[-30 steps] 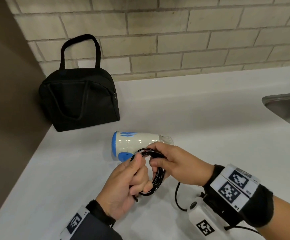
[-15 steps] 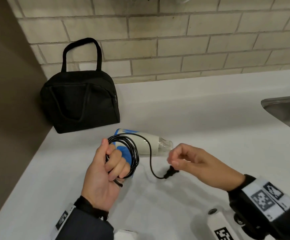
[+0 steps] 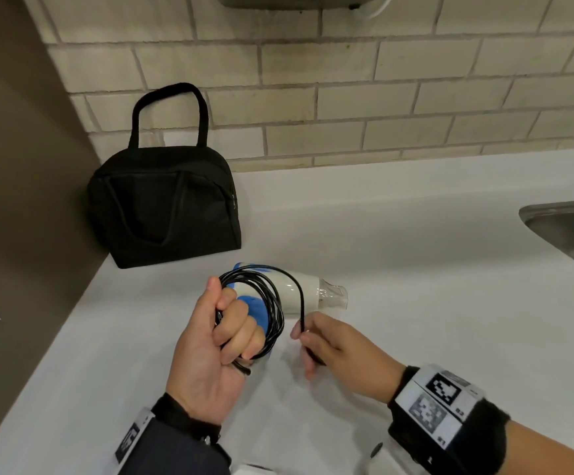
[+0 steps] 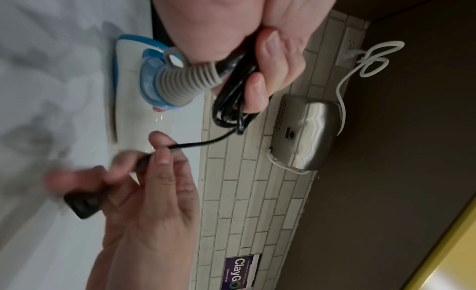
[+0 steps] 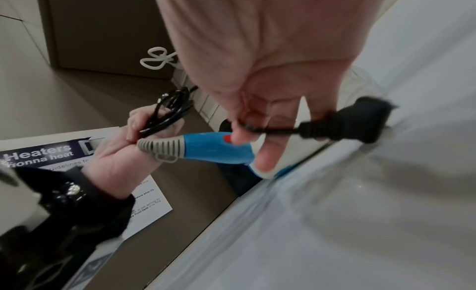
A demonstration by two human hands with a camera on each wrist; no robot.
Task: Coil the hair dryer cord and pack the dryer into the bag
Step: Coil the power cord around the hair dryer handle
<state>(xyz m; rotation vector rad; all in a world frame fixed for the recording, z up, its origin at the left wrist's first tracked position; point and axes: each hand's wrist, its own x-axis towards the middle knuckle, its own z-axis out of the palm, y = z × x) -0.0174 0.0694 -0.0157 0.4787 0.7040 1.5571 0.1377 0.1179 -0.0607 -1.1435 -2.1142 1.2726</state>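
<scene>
Left hand (image 3: pixel 217 341) fists the coiled cord (image 3: pixel 265 303), right hand (image 3: pixel 333 344) pinches the loose plug end (image 5: pixel 360 121) just right of it, bag (image 3: pixel 165 207) far-left.

It looks like a hotel washroom. There is a white smooth table (image 3: pixel 416 269), a steel sink (image 3: pixel 566 228) and a beige tiled wall (image 3: pixel 347 97). A printed notice (image 5: pixel 77 152) mentions the front desk.

The bag (image 3: pixel 162 207) is plain black. The dryer (image 3: pixel 296 291) is white with blue trim, a blue handle (image 5: pixel 216 147) bearing a red button, and a grey ribbed collar. Its cord (image 3: pixel 268 303) and plug (image 5: pixel 360 121) are black. The counter (image 3: pixel 416 269) is white, the wall tiles (image 3: pixel 347 97) cream.
</scene>
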